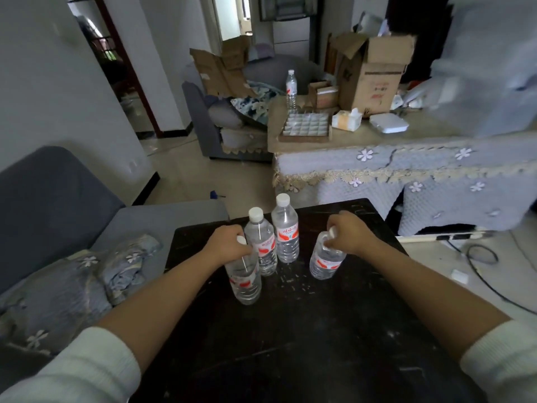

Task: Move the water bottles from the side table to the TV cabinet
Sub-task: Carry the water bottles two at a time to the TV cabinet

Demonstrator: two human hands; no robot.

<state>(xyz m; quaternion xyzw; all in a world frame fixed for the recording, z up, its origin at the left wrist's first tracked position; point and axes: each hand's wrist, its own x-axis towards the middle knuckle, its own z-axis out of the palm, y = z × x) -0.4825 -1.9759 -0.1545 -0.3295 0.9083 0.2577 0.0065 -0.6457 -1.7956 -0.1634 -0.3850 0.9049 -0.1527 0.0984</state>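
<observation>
- The left grip point(229, 242) is clenched around the neck of the nearest water bottle point(245, 279), fingers curled just under its white cap, at the left of a dark worktop point(305, 330).
- That bottle stands upright on the worktop and looks full of clear water, so it will likely feel heavy for its size; its thin clear plastic wall would probably dent under a squeeze, which makes the stiffer neck below the cap the sounder place to hold.
- Just beside it, touching or nearly so, stands a second bottle point(261, 242), upright and unheld, its red-and-white label facing the camera.
- A third bottle point(286, 231) stands close behind and to the right of the second, also upright and unheld, cap on.
- Both free bottles can be taken the same way, by the neck from above; the label band offers a less slippery surface than the bare plastic if a side hold is wanted.
- The right grip point(345, 231) grasps the top of a fourth bottle point(325, 260), standing apart from the cluster and leaning slightly toward the hand; whether its base has left the worktop cannot be told.
- Farther off, a lone bottle point(291, 90) stands on a cluttered surface beside cardboard boxes point(374, 74); whether that is the TV cabinet cannot be told.
</observation>
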